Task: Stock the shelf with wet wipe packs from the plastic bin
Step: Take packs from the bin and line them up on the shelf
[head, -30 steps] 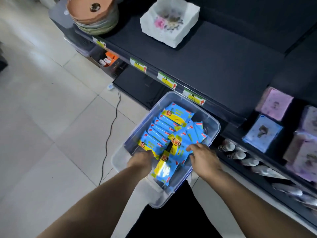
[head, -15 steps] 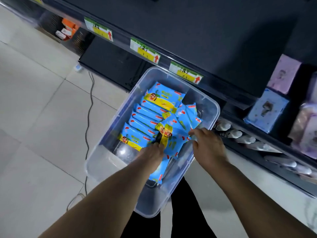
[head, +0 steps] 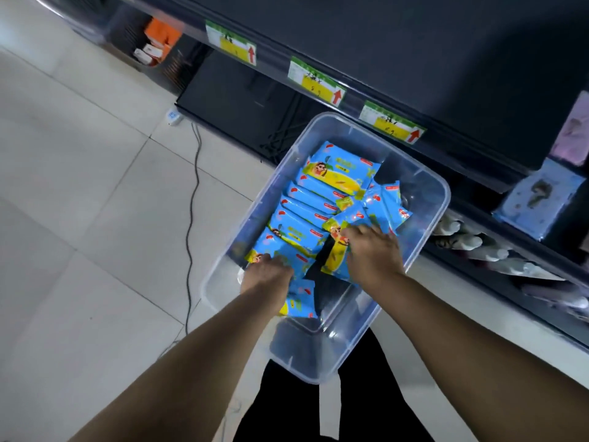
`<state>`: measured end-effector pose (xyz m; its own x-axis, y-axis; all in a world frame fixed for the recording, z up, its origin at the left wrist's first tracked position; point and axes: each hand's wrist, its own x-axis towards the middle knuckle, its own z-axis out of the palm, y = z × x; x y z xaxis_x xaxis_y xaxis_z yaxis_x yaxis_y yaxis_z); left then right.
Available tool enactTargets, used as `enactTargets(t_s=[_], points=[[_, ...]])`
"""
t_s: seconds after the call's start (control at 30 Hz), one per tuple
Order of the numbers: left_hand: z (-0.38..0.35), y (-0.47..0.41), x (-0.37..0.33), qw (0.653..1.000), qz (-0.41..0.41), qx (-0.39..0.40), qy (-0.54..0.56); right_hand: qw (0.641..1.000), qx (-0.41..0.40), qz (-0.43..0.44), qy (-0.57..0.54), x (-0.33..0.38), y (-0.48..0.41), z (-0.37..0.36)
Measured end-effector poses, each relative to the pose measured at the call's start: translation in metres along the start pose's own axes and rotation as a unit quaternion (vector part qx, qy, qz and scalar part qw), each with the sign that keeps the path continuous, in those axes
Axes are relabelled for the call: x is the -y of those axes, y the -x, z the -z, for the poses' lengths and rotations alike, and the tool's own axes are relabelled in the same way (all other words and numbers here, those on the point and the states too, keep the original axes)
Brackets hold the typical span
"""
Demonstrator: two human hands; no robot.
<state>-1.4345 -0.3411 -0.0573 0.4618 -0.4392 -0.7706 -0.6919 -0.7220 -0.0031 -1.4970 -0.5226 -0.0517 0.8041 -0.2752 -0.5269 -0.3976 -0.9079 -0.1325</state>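
1. There is only one view, from a wide-angle camera worn on the person's head, so no part of the scene is shared with a second view.
2. It looks forward and steeply down, along both forearms to the plastic bin (head: 424, 218) just below.
3. The bin sits mid-frame and near the lens, with the left hand (head: 266, 277) and right hand (head: 373, 255) reaching into it.
4. The frame is tilted: the shelf (head: 414, 59) edge runs diagonally across the top right.
5. The tiled floor (head: 79, 202) fills the left side, farther off.
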Motion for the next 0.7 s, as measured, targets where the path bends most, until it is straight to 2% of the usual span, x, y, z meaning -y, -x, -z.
enactTargets(t_s=[0.13, 0.23, 0.37, 0.53, 0.7], points=[[-0.002, 0.027, 0.040, 0.979, 0.128, -0.112, 0.108, 0.993, 0.097, 0.020, -0.063, 0.040, -0.008, -0.016], [-0.006, 0.045, 0.064, 0.955, 0.138, -0.210, 0.160, 0.988, 0.126, 0.016, -0.093, 0.062, -0.011, -0.037], [-0.019, 0.058, 0.080, 0.908, 0.129, -0.332, 0.219, 0.987, 0.119, -0.026, -0.106, 0.086, -0.019, -0.062], [-0.029, 0.065, 0.095, 0.874, 0.173, -0.344, 0.296, 0.975, 0.172, -0.076, -0.119, 0.106, -0.022, -0.087], [-0.031, 0.070, 0.099, 0.874, 0.156, -0.330, 0.321, 0.950, 0.195, -0.102, -0.223, 0.134, -0.009, -0.107]])
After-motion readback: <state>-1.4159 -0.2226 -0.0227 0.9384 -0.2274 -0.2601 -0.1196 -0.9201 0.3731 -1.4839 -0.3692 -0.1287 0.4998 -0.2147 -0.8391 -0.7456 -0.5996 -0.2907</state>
